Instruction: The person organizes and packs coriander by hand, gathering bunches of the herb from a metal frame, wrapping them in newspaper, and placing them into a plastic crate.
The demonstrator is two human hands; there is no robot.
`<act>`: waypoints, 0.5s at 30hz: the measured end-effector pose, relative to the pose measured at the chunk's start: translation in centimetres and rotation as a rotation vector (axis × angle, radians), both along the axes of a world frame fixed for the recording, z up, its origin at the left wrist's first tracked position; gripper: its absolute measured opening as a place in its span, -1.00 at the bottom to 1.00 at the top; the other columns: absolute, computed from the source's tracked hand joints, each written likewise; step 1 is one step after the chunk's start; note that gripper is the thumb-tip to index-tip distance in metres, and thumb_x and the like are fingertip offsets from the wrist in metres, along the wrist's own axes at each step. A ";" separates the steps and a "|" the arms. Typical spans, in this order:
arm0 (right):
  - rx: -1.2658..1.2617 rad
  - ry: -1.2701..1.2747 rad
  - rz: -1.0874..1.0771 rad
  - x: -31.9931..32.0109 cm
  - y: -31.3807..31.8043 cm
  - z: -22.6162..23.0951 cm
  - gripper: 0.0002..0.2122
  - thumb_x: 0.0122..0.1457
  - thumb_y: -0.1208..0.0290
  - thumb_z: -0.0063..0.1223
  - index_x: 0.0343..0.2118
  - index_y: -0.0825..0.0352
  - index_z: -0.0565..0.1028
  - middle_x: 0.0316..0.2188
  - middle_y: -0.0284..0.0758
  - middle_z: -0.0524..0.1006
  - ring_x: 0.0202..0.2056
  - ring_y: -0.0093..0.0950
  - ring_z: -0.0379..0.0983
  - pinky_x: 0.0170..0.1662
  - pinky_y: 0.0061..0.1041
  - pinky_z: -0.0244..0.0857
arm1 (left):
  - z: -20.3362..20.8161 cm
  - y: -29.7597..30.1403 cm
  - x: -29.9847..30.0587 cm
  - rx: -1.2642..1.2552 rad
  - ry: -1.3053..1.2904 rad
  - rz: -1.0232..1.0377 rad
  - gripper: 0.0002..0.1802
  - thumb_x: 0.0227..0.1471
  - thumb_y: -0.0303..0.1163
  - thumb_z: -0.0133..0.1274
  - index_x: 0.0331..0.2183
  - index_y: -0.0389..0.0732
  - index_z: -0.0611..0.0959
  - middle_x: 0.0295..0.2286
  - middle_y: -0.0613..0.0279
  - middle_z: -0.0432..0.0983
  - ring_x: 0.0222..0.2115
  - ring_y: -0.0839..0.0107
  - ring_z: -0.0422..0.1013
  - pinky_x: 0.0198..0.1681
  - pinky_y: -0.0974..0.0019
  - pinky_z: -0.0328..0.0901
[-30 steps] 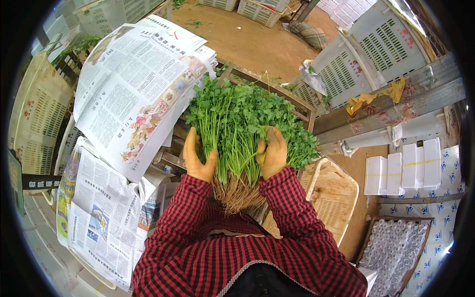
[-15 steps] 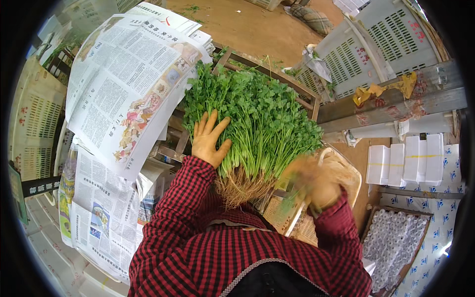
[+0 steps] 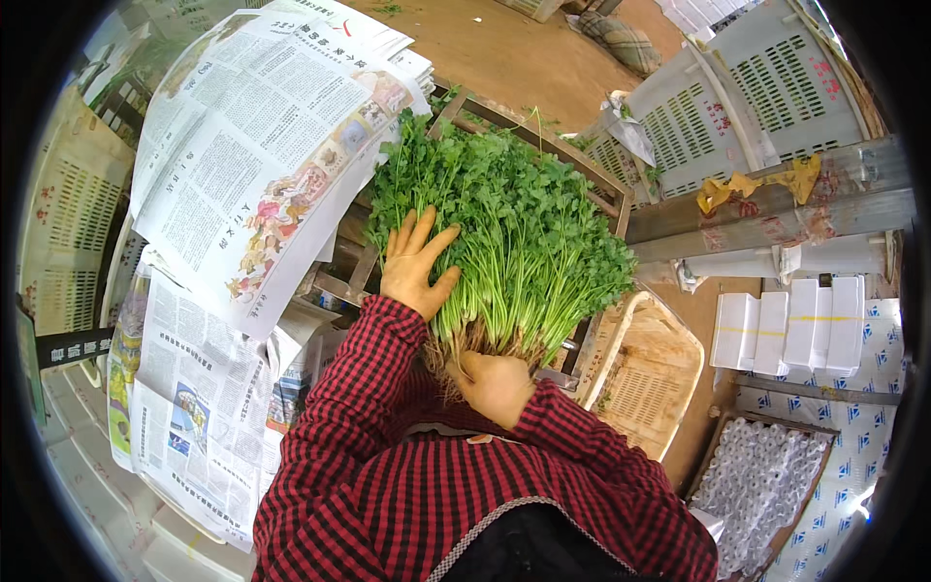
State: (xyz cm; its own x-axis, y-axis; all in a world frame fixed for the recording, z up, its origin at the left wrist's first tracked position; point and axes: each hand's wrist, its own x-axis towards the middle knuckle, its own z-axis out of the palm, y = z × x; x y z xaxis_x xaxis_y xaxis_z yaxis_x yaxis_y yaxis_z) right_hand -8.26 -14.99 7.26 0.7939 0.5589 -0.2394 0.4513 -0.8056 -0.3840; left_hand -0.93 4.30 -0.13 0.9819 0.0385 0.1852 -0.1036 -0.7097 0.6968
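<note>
A broad bundle of coriander (image 3: pixel 529 233) lies with its leaves away from me and its pale stems and brown roots toward me. My left hand (image 3: pixel 415 267), in a yellowish glove, rests flat on the left side of the stems, fingers spread. At the near end my right hand (image 3: pixel 497 388), in a similar glove, is closed around the roots; its fingertips are partly hidden among them. Under the coriander is a brown slatted frame (image 3: pixel 609 202), showing at the far and right edges.
Newspaper sheets (image 3: pixel 242 165) are stacked at the left. A cream plastic basket (image 3: pixel 669 388) stands right of the coriander, with a metal rail (image 3: pixel 776 209) beyond it. Farther right are white foam blocks (image 3: pixel 790 330) and a box of clear-wrapped rolls (image 3: pixel 761 485). Grey slotted crates (image 3: pixel 693 116) lean at the far right.
My right hand has moved left from over the basket to the coriander roots and closed on them. The basket is now uncovered. My left hand stays spread on the stems.
</note>
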 end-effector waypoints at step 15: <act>1.056 0.053 -1.299 8.4 -14.7 -0.9 -0.55 0.40 0.09 -0.03 0.23 0.25 0.39 -0.04 -0.17 0.59 -0.39 -0.54 0.51 -0.35 -0.60 0.39 | -0.9 0.2 -1.9 -0.354 -0.284 0.177 -0.29 0.16 -0.37 0.09 0.31 -0.22 0.32 0.34 -0.14 0.09 0.36 -0.05 0.03 0.39 -0.03 0.00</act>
State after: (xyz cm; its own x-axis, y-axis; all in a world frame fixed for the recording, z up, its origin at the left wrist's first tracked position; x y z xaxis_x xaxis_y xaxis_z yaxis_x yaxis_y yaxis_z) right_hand 0.10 -29.72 6.40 0.8310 -0.4957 -0.2525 -0.2929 -0.0040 -0.9561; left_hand -2.85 4.55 -1.03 0.8670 0.3094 0.3906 -0.2242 -0.4578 0.8603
